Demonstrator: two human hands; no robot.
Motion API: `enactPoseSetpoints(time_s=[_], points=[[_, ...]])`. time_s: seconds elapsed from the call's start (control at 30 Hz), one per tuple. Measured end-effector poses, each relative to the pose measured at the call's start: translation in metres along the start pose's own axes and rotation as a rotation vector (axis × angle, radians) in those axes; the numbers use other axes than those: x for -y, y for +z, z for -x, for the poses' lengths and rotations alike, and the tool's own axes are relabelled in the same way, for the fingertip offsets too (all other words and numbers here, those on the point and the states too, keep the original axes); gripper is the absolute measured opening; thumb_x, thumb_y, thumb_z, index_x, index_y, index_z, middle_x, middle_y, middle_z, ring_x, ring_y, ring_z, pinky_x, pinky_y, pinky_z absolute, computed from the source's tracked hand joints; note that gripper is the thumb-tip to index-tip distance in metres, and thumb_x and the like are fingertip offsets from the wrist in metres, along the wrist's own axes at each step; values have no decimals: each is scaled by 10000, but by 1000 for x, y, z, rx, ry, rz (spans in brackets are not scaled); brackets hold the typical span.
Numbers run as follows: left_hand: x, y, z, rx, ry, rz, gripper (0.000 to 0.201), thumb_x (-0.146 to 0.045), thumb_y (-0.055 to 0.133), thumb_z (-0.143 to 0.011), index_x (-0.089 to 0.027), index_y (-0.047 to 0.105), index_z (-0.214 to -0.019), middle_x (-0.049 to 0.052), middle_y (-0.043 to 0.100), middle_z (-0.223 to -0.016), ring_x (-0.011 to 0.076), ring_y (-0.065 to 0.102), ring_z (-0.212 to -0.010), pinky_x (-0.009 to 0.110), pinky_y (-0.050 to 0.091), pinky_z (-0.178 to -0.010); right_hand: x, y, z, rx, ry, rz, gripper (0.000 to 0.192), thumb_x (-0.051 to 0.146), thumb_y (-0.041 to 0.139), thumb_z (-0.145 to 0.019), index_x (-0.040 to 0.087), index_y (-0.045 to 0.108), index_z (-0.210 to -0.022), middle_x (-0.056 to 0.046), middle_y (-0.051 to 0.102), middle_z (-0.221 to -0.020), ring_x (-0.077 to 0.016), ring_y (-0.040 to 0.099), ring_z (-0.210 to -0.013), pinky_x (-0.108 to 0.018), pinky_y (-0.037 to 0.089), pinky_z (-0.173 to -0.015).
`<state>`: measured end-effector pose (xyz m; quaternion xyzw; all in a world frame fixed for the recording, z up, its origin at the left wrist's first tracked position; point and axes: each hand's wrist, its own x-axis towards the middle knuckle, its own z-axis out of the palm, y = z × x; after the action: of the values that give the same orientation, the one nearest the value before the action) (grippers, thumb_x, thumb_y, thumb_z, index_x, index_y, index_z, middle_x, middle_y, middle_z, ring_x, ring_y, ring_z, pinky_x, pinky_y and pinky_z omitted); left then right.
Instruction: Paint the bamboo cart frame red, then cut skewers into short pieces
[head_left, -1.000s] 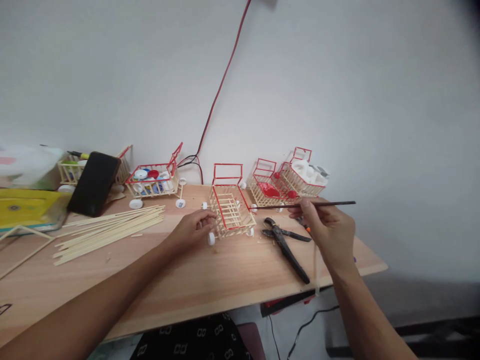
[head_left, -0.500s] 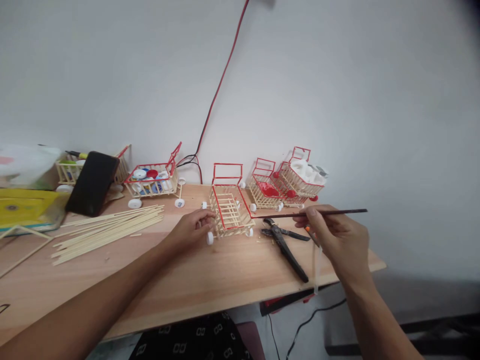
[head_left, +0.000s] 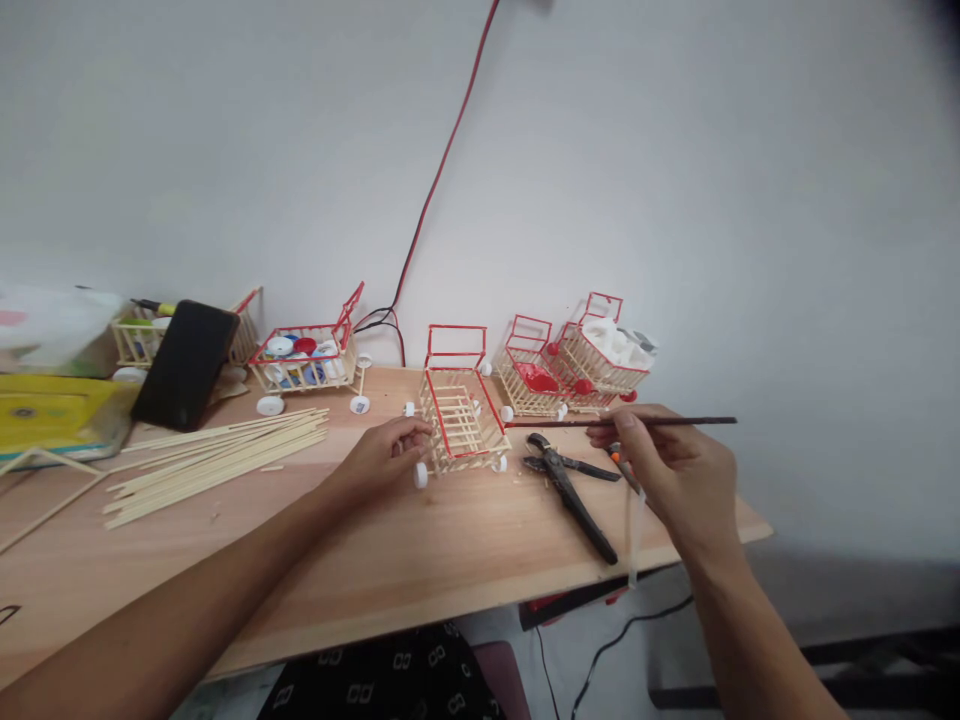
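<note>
Since half a second ago, right hand (head_left: 675, 465) has lifted the thin brush (head_left: 622, 422) slightly; its left tip now sits level with the near cart's red rim. Left hand has not shifted.

Head view. Left hand (head_left: 382, 455) rests on the wooden table (head_left: 420, 560), fingers curled and pressed to the left side of the open stick cart (head_left: 461, 425), by its front white wheel. It steadies the cart rather than lifting it. Right hand pinches the brush between thumb and fingers near mid-shaft, brush lying almost horizontal, tip pointing to 9 o'clock and just beside the cart's right rim. Judgement: the step in hand looks like painting the cart's upper rails red; the next stroke calls for a fine, steady touch on thin sticks with the left hand holding the cart still.

Containers:
- Held cart: nothing in it, slatted floor showing.
- Cart at 10 o'clock of it (head_left: 304, 360): round caps, white, red and blue.
- Two carts at 2 o'clock: nearer one (head_left: 534, 378) holds something red; farther one (head_left: 606, 350) holds white pieces, kind unclear.
- Far-left cart, partly behind a black phone (head_left: 187, 365): contents hard to tell.

Black pliers (head_left: 574, 490) lie at 4 o'clock of the held cart. Loose bamboo sticks (head_left: 217, 455) lie at 9 o'clock.
</note>
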<state>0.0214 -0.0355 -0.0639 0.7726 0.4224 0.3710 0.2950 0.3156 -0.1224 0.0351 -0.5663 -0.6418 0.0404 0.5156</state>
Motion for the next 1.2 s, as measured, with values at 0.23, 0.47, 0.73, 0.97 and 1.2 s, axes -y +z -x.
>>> enactPoseSetpoints(time_s=[0.23,0.47,0.73,0.97,1.2], points=[[-4,-2,0,2,-3,-9,292,-313,540,-808,-159,650,-1030,21,631,-796,145,532,-671,246,411,-628,-1,1,-3,10,22,-38,270,443,583,-845,187,669,-847,-61,723,-761,-182,696,-662,-257,560,-550],[-3,-1,0,-2,-7,-7,285,-299,529,-819,-163,642,-1042,17,632,-807,137,525,-670,242,408,-627,-4,2,-2,5,67,-141,264,443,604,-831,185,658,-835,-72,727,-769,-186,695,-658,-248,536,-525],[-1,0,-1,6,-4,-5,289,-316,530,-822,-164,642,-1041,23,634,-821,140,528,-677,246,408,-637,-8,3,-2,-25,108,-158,247,432,612,-830,191,661,-847,-66,728,-782,-186,698,-672,-242,517,-521],[0,0,-1,13,-9,-10,305,-310,533,-819,-155,638,-1059,22,630,-823,135,515,-651,241,395,-614,-11,3,-2,-35,128,-170,260,437,615,-828,182,661,-850,-70,725,-772,-178,689,-651,-246,511,-530],[0,0,-1,17,-12,-8,313,-315,527,-825,-146,637,-1064,23,631,-828,133,513,-658,239,393,-623,-13,4,-3,-21,126,-186,252,431,613,-834,183,655,-847,-55,712,-748,-169,688,-666,-230,508,-535]])
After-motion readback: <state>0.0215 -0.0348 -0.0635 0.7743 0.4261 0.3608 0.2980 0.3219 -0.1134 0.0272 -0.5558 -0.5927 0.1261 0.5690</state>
